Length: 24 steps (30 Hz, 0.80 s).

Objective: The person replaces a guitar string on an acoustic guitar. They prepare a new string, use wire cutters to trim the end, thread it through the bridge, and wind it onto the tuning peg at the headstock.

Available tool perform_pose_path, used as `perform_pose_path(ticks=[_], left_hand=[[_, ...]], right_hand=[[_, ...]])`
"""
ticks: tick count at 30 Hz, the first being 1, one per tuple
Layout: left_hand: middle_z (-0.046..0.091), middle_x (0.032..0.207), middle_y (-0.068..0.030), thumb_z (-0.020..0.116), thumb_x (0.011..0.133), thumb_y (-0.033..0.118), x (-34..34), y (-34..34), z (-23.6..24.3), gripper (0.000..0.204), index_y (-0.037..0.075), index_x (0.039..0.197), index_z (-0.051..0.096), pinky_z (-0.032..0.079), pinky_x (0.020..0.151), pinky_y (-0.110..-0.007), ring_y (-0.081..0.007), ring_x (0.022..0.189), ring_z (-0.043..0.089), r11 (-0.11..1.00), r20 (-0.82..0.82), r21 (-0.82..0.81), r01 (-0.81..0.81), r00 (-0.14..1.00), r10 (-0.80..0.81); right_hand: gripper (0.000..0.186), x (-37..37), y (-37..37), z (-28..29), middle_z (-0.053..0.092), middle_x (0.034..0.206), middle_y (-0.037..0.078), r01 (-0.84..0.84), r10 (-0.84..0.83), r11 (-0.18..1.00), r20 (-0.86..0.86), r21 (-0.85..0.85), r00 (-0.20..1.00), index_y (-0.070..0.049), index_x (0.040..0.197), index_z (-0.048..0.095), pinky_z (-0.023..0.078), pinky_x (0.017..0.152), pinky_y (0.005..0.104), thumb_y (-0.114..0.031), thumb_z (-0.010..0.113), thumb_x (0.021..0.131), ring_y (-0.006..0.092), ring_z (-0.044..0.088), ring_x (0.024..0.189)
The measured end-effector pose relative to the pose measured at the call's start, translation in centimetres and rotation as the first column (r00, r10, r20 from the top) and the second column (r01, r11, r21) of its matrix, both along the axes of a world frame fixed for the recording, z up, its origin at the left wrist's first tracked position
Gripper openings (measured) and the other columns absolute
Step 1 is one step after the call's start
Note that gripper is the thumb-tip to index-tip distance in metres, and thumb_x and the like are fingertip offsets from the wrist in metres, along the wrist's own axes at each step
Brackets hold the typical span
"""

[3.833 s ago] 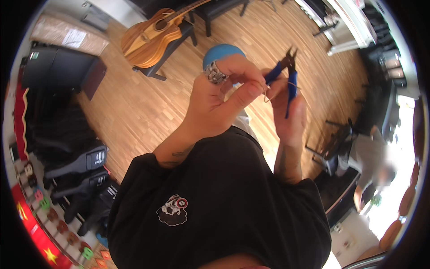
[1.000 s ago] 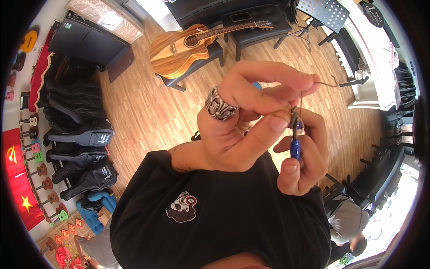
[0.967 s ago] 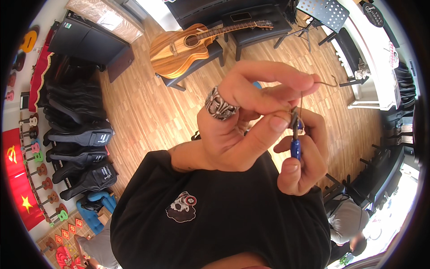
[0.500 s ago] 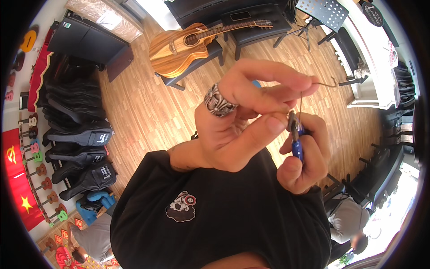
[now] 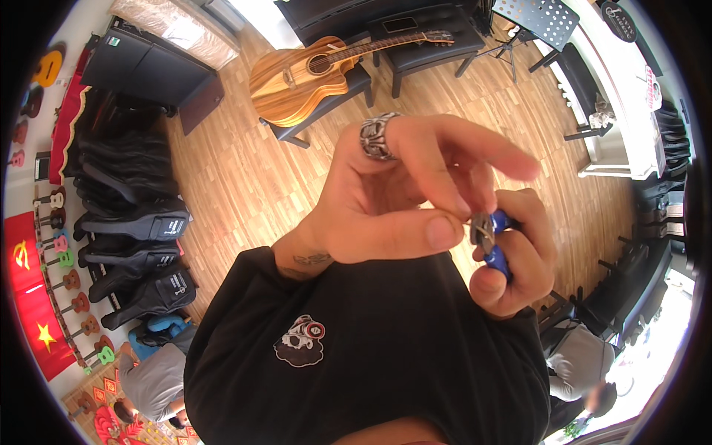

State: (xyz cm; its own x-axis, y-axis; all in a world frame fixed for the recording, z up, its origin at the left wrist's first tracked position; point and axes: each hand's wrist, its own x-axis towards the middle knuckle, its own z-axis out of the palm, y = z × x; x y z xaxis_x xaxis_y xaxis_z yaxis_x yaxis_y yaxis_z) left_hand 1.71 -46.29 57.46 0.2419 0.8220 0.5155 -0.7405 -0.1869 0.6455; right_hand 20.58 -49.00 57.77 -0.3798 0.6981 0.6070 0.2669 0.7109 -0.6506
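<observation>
My right hand (image 5: 525,252) is wrapped round a small pair of pliers (image 5: 495,259) with blue handles and dark metal jaws. The jaws point up and left, toward my other hand. There, my left hand (image 5: 363,222), wearing a chunky silver ring (image 5: 377,136), has its thumb and a fingertip pinched together just beside the jaws. What sits in that pinch, if anything, is hidden. Its index finger reaches out above the pliers, off the pinch. No wire can be made out now. Both hands are held up in front of my black T-shirt (image 5: 386,326).
An acoustic guitar (image 5: 297,93) lies on a padded bench (image 5: 354,90) ahead, beside a wider black bench (image 5: 430,61). A perforated music stand (image 5: 538,22) stands at far right. Black gig bags (image 5: 137,226) line the left. People are at lower left (image 5: 154,378) and lower right (image 5: 582,363).
The thin bent wire that stuck out at my left fingertips is out of sight. My left index finger has lifted away and stretched out. The pliers and right hand have moved slightly down and right.
</observation>
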Motion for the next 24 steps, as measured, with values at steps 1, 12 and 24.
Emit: perform_pose_path(ticks=[1,12,24], left_hand=[[0.06,0.113,-0.0268,0.073,0.086,0.012,0.1,0.1,0.0,0.018,0.007,0.09,0.056,0.054,0.078,-0.036,-0.0241,0.092,0.064,1.0,0.008,0.011,0.003,1.0,-0.003],[0.066,0.103,-0.0241,0.075,0.081,-0.007,-0.5,0.0,0.4,0.018,-0.004,0.093,0.062,0.058,0.078,-0.029,-0.0228,0.089,0.069,0.947,-0.264,0.137,-0.29,0.911,0.318],[0.067,0.099,-0.0221,0.075,0.078,-0.011,3.4,1.5,-0.3,0.015,-0.004,0.089,0.068,0.059,0.066,-0.025,-0.019,0.078,0.069,0.819,-0.375,0.403,-0.409,0.742,0.556]], right_hand=[[0.05,-0.1,-0.1,0.0,0.06,0.091,0.02,0.008,-0.008,1.0,-0.026,-0.026,1.0,0.002,0.073,0.061,0.042,0.055,0.0326,-0.046,0.073,0.084,0.0258,0.055,0.067],[0.052,0.0,0.6,-0.8,0.06,0.095,0.022,0.048,-0.06,0.988,-0.078,-0.145,0.995,0.003,0.082,0.06,0.046,0.059,0.032,-0.047,0.065,0.092,0.0267,0.06,0.072],[0.048,3.5,1.9,-2.4,0.061,0.107,0.025,-0.275,0.13,0.885,-0.368,-0.377,0.921,0.003,0.097,0.06,0.05,0.081,0.0377,-0.043,0.05,0.1,0.0317,0.063,0.095]])
